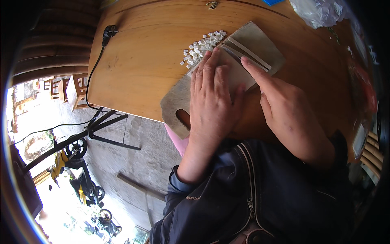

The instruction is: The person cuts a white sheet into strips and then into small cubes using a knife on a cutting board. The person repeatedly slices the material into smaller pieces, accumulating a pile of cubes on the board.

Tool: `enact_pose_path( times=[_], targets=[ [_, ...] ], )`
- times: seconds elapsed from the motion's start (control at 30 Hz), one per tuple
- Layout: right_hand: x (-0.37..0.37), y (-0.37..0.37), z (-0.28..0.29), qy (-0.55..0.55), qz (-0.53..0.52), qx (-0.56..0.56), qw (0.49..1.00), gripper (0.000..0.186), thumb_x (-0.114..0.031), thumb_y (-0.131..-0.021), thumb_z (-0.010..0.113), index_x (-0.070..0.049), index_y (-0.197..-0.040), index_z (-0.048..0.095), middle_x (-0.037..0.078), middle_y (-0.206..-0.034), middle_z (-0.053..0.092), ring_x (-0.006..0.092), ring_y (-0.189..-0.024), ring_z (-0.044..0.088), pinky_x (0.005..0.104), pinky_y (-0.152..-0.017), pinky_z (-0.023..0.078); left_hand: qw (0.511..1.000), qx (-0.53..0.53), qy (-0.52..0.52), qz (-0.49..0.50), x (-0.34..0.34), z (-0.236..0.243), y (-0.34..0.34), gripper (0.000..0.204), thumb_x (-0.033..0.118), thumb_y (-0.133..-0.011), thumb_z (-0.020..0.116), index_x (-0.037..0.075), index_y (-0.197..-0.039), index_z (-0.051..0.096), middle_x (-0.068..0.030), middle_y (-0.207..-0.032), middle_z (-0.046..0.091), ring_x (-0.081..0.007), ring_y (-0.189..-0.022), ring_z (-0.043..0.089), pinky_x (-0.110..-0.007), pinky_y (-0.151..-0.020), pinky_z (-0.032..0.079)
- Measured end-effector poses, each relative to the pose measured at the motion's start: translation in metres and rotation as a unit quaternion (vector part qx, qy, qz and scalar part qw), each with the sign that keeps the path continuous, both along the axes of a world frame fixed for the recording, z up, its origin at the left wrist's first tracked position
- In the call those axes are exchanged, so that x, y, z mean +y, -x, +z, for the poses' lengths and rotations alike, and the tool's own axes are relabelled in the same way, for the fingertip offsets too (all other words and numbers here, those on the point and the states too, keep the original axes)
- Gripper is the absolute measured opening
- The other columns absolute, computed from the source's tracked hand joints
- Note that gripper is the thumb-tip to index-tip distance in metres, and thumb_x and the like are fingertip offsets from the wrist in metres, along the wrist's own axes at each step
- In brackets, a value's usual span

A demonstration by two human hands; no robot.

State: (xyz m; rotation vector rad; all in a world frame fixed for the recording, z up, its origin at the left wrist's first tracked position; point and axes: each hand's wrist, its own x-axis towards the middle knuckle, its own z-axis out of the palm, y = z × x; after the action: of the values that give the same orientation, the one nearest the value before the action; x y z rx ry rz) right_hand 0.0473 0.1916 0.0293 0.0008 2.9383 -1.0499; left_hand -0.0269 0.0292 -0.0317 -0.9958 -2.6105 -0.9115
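Palm down, my left hand (213, 89) lies over the grey-brown, wood-like board with an oval handle hole (178, 94), apparently steadying it; whether it grasps anything underneath, I cannot tell. My right hand (287, 107) extends its index finger near the thin, pale, straight strip (250, 53), perhaps for control; its curled fingers' hold is hidden. Small, white, soft-looking cubes (203, 46) heap beyond, likely leaving board space, on the brown wooden table (138, 61).
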Motion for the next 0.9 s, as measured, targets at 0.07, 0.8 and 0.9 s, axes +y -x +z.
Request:
enact_pose_path(
  times=[0.07,0.8,0.9],
  targets=[
    [-0.001,0.003,-0.007,-0.004,0.006,0.008,1.0,0.066,0.01,-0.09,0.055,-0.008,-0.153,0.047,0.022,-0.13,0.065,0.0413,-0.103,0.068,0.0469,-0.088,0.056,1.0,0.001,0.0,0.002,0.001,0.001,-0.001,0.051,0.014,-0.082,0.077,-0.004,-0.124,0.056,-0.0259,-0.147,0.049,-0.0436,-0.14,0.047,-0.051,-0.114,0.041],
    [-0.04,0.004,-0.003,-0.195,-0.031,-0.057,0.979,0.077,0.001,-0.091,0.054,-0.014,-0.163,0.031,0.021,-0.088,0.061,0.0382,-0.073,0.067,0.0464,-0.068,0.057,0.999,0.019,-0.018,0.019,0.004,-0.005,-0.001,0.031,0.008,-0.092,0.059,-0.005,-0.12,0.058,-0.0244,-0.143,0.053,-0.0412,-0.14,0.047,-0.05,-0.115,0.04],
    [-0.036,-0.004,0.001,-0.17,-0.016,-0.059,0.984,0.078,0.003,-0.09,0.053,-0.014,-0.163,0.03,0.021,-0.086,0.061,0.0383,-0.07,0.066,0.0466,-0.067,0.057,0.999,0.019,-0.025,0.018,0.005,-0.008,0.0,0.03,0.009,-0.093,0.059,-0.005,-0.12,0.057,-0.0237,-0.143,0.053,-0.0411,-0.14,0.047,-0.05,-0.115,0.04]
  ],
)
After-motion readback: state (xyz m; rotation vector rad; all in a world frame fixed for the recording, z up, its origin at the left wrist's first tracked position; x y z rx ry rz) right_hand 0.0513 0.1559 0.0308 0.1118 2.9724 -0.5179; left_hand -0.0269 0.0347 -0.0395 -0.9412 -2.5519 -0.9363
